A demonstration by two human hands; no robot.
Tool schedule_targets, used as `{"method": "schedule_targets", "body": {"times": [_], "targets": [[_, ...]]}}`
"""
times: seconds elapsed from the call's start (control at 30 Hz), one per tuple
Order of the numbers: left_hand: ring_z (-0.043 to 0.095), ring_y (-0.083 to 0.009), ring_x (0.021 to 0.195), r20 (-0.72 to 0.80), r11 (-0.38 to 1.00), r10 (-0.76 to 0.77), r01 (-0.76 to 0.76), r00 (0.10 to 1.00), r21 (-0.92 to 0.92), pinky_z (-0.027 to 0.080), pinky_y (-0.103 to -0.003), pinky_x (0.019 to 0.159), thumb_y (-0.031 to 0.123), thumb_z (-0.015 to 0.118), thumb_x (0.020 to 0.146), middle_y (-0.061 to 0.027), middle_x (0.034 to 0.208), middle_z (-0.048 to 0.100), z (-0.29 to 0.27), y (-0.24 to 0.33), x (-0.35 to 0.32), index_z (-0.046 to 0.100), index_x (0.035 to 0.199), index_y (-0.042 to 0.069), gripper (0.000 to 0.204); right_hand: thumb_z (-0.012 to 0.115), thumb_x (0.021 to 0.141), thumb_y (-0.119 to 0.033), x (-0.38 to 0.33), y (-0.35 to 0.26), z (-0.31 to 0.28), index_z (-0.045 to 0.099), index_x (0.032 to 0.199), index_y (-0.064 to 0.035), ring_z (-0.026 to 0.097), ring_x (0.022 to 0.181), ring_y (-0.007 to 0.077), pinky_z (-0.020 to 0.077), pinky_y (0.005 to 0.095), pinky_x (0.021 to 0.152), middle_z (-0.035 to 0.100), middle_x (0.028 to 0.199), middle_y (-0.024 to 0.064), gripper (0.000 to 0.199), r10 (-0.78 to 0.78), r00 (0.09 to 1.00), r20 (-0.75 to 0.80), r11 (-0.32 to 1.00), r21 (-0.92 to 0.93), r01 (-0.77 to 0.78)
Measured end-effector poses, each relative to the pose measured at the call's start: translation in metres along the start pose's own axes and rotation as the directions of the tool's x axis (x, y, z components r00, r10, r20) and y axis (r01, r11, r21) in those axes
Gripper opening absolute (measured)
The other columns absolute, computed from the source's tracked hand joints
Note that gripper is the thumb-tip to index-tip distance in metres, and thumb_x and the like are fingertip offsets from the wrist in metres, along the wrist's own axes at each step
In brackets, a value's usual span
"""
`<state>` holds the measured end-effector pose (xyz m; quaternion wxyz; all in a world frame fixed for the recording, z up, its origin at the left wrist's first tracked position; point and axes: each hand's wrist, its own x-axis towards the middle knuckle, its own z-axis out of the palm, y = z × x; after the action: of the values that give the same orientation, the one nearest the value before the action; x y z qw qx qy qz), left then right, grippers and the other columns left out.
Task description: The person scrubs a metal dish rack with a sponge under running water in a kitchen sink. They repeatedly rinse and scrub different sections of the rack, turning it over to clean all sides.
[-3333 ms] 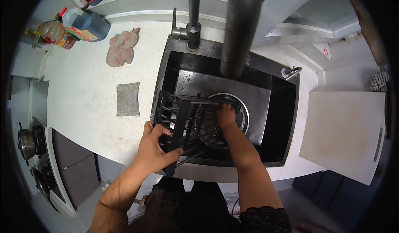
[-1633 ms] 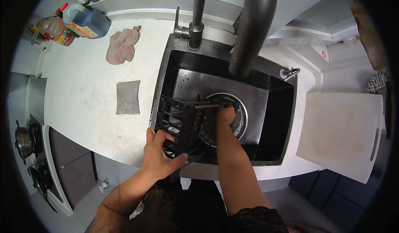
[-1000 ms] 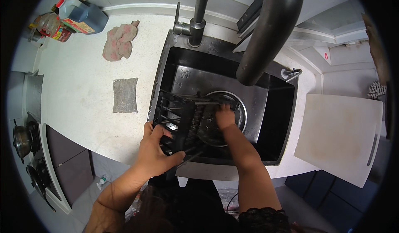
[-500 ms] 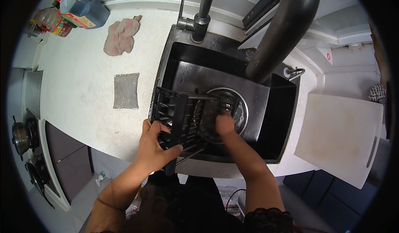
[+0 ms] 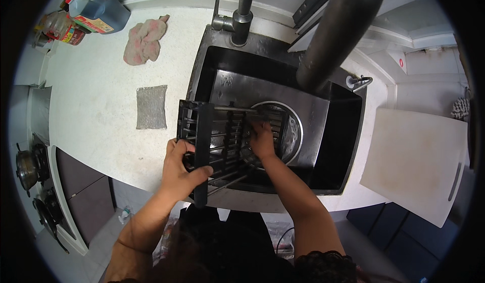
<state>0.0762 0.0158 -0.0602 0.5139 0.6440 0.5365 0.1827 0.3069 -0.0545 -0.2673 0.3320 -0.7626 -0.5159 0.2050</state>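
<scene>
You hold a black rack (image 5: 212,136) over the left part of the sink (image 5: 348,131), tilted, with its near edge sticking out past the sink's front rim. Your left hand (image 5: 181,169) grips the rack's thick left bar, the fingers wrapped around it from below and the thumb on top. Your right hand (image 5: 262,140) rests on the rack's thin rods near the middle, fingers bent down onto them; you cannot tell from here whether it pinches something small or only presses on the rods.

Under the right part of the rack, a round metal strainer (image 5: 290,131) sits in the bottom of the sink. Behind the sink stands the tap (image 5: 241,15), and a thick dark pipe (image 5: 338,35) crosses the view above the basin.

On the white counter (image 5: 91,121) to your left lies a grey square scouring pad (image 5: 151,107), just beside the sink. Further back is a crumpled pink cloth (image 5: 145,39), and in the far corner 2 bottles (image 5: 81,17) stand close together. To your right, a white cutting board (image 5: 419,161) lies flat next to the sink. At the far left edge you see a stove with 1 pot (image 5: 28,166).
</scene>
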Motion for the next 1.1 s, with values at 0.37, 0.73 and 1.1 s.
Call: {"method": "schedule_targets", "body": {"times": [0.37, 0.73, 1.1], "targets": [[0.044, -0.0189, 0.087, -0.011, 0.947, -0.155, 0.145, 0.988, -0.286, 0.038, -0.028, 0.078, 0.015, 0.072, 0.060, -0.0075, 0.091, 0.044, -0.007, -0.030, -0.001, 0.056, 0.087, 0.004, 0.033, 0.058, 0.077, -0.003, -0.013, -0.022, -0.012, 0.059, 0.114, 0.0000, 0.058, 0.090, 0.0435, 0.0472, 0.0454, 0.082, 0.062, 0.096, 0.0236, 0.038, 0.127, 0.938, 0.323, 0.988, -0.130, -0.089], [0.043, -0.0196, 0.090, 0.060, 0.920, -0.168, 0.179, 0.984, -0.348, 0.036, -0.029, 0.083, 0.016, 0.068, 0.062, -0.0068, 0.093, 0.044, -0.014, -0.046, 0.008, 0.055, 0.092, 0.002, 0.035, 0.065, 0.071, -0.009, -0.007, 0.026, -0.012, 0.067, 0.101, -0.0051, 0.063, 0.084, 0.0379, 0.0523, 0.0425, 0.077, 0.065, 0.086, 0.0218, 0.030, 0.329, 0.867, 0.375, 0.936, -0.254, -0.245], [0.046, -0.0155, 0.092, 0.087, 0.861, -0.260, 0.272, 0.962, -0.429, 0.038, -0.028, 0.084, 0.013, 0.066, 0.065, -0.0053, 0.098, 0.048, -0.016, -0.050, 0.008, 0.055, 0.099, 0.001, 0.037, 0.070, 0.070, -0.011, -0.003, 0.011, -0.021, 0.068, 0.103, -0.0062, 0.063, 0.088, 0.0351, 0.0517, 0.0396, 0.081, 0.065, 0.097, 0.0205, 0.033, 0.414, 0.803, 0.429, 0.902, -0.308, -0.301]]}}
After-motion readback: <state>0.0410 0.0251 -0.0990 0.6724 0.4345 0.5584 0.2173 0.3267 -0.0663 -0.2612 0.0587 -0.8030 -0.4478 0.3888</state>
